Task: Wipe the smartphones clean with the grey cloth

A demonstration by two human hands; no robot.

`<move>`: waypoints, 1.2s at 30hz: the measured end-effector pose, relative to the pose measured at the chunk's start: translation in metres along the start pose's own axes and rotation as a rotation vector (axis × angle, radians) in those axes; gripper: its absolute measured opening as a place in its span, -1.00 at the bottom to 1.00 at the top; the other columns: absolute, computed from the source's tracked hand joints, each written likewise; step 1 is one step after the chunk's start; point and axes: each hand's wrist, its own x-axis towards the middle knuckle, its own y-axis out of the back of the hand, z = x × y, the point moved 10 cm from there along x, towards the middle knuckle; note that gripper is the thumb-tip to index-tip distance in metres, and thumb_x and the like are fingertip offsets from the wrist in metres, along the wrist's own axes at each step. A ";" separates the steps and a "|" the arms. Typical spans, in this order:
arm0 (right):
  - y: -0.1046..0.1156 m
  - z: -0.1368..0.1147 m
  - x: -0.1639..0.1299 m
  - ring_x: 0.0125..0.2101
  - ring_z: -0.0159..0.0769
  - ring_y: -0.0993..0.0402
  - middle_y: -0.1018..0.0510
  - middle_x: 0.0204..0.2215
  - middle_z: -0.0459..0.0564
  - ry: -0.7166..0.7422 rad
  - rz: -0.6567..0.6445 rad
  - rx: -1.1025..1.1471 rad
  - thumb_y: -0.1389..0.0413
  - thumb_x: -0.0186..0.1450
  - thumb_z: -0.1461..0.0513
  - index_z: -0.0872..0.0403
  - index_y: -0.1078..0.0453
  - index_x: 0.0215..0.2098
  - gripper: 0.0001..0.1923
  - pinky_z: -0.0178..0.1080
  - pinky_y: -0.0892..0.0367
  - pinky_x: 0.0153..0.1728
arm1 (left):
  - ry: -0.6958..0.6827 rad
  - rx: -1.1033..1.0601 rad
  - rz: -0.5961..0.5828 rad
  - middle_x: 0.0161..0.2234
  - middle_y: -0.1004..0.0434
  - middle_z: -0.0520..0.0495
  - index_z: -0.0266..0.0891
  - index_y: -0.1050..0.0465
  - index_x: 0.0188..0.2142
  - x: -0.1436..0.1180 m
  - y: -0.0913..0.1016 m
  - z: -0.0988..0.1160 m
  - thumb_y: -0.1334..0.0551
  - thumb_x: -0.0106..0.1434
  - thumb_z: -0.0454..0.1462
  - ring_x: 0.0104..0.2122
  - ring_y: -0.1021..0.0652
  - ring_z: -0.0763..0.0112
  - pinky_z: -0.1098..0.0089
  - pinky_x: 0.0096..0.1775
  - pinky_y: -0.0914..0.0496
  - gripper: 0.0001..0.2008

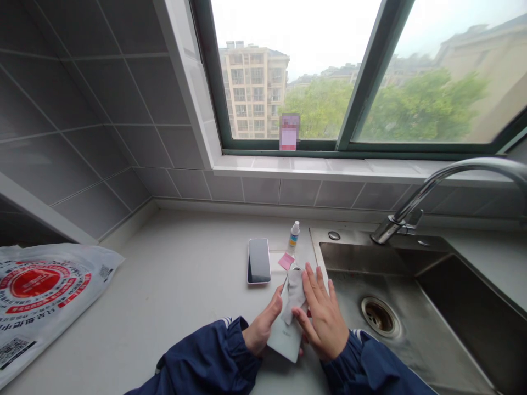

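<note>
Our left hand (260,329) grips a white phone (285,336) at its edge; our right hand (323,314), fingers flat and spread, presses a grey cloth (294,293) onto it above the bench (181,285).

We see our two arms in dark blue sleeves coming in from the bottom. Our left hand (260,328) is curled, with its fingers (275,307) wrapped around something. Our right hand (325,318) lies flat and open, fingers (315,280) straight and spread, pointing away from us.
</note>
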 end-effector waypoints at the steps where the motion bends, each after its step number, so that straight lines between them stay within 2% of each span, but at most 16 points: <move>1: 0.001 0.000 0.000 0.36 0.17 0.27 0.13 0.38 0.23 0.001 0.003 -0.001 0.17 0.46 0.04 0.16 0.39 0.43 -0.26 0.30 -0.02 0.18 | -0.005 0.018 -0.004 -0.04 -0.48 -0.24 0.09 0.19 0.32 0.000 0.000 0.000 0.03 0.35 0.05 -0.33 -0.62 0.15 0.20 -0.36 -0.50 -0.39; 4: 0.004 0.003 0.001 0.36 0.17 0.29 0.12 0.38 0.23 -0.002 0.016 -0.001 0.17 0.46 0.04 0.15 0.37 0.43 -0.27 0.31 -0.02 0.17 | -0.008 0.051 -0.012 -0.17 -0.52 -0.21 0.04 0.22 0.32 0.000 -0.001 0.000 -0.02 0.33 0.06 -0.34 -0.62 0.14 0.19 -0.38 -0.50 -0.34; 13: 0.007 0.012 0.003 0.36 0.10 0.22 -0.01 0.36 0.17 0.015 0.043 0.098 0.15 0.47 0.12 0.08 0.28 0.43 -0.35 0.29 -0.03 0.19 | -0.003 0.045 -0.048 -0.07 -0.49 -0.27 0.06 0.17 0.30 0.000 -0.001 -0.006 -0.04 0.33 0.06 -0.35 -0.63 0.15 0.20 -0.40 -0.51 -0.36; 16: 0.007 0.012 0.004 0.36 0.08 0.21 -0.02 0.36 0.16 0.018 0.049 0.115 0.14 0.46 0.15 0.07 0.26 0.43 -0.36 0.27 -0.03 0.20 | -0.009 0.054 -0.063 -0.12 -0.52 -0.25 0.04 0.16 0.30 0.002 0.000 -0.007 -0.05 0.31 0.08 -0.36 -0.64 0.13 0.19 -0.42 -0.52 -0.34; 22: 0.015 0.008 0.006 0.35 0.17 0.19 -0.01 0.36 0.21 0.013 0.096 0.049 0.10 0.45 0.18 0.08 0.13 0.40 -0.40 0.32 -0.09 0.15 | -0.030 0.061 -0.050 -0.13 -0.52 -0.26 0.02 0.11 0.28 0.005 0.004 -0.005 -0.03 0.30 0.11 -0.37 -0.64 0.14 0.21 -0.44 -0.52 -0.35; 24: 0.022 0.009 0.006 0.34 0.19 0.12 -0.08 0.33 0.23 -0.004 0.151 0.063 0.04 0.43 0.17 0.10 0.00 0.35 -0.44 0.30 -0.13 0.14 | -0.044 0.068 -0.046 -0.13 -0.52 -0.25 0.03 0.09 0.27 0.005 0.005 -0.004 -0.04 0.30 0.11 -0.37 -0.64 0.14 0.21 -0.45 -0.52 -0.36; 27: 0.035 0.011 0.005 0.27 0.14 -0.11 -0.30 0.20 0.23 -0.020 0.249 0.134 -0.08 0.37 0.14 0.11 -0.22 0.22 -0.51 0.19 -0.26 0.11 | -0.057 0.070 -0.039 -0.15 -0.51 -0.22 0.03 0.09 0.27 0.005 0.007 -0.004 -0.04 0.30 0.10 -0.36 -0.64 0.13 0.20 -0.43 -0.52 -0.37; 30: 0.042 0.011 0.003 0.17 0.07 -0.28 -0.42 0.09 0.19 -0.008 0.301 0.178 -0.14 0.34 0.15 0.11 -0.32 0.12 -0.59 0.10 -0.33 0.08 | -0.058 0.063 -0.040 -0.19 -0.52 -0.20 0.01 0.09 0.27 0.004 0.006 -0.004 -0.03 0.30 0.10 -0.35 -0.64 0.11 0.18 -0.42 -0.52 -0.37; 33: 0.041 0.007 0.002 0.18 0.06 -0.26 -0.40 0.12 0.17 0.016 0.290 0.174 -0.11 0.36 0.19 0.11 -0.32 0.14 -0.60 0.11 -0.32 0.10 | -0.064 0.040 -0.042 -0.14 -0.51 -0.22 0.02 0.11 0.28 0.003 0.004 -0.002 -0.01 0.32 0.09 -0.35 -0.64 0.12 0.18 -0.41 -0.52 -0.38; 36: 0.035 0.001 0.002 0.25 0.08 -0.15 -0.33 0.20 0.16 0.050 0.246 0.148 -0.05 0.38 0.24 0.12 -0.27 0.21 -0.57 0.14 -0.28 0.13 | -0.079 -0.005 -0.041 -0.07 -0.49 -0.26 0.04 0.17 0.31 0.003 0.003 0.001 0.02 0.35 0.06 -0.32 -0.63 0.14 0.18 -0.38 -0.52 -0.38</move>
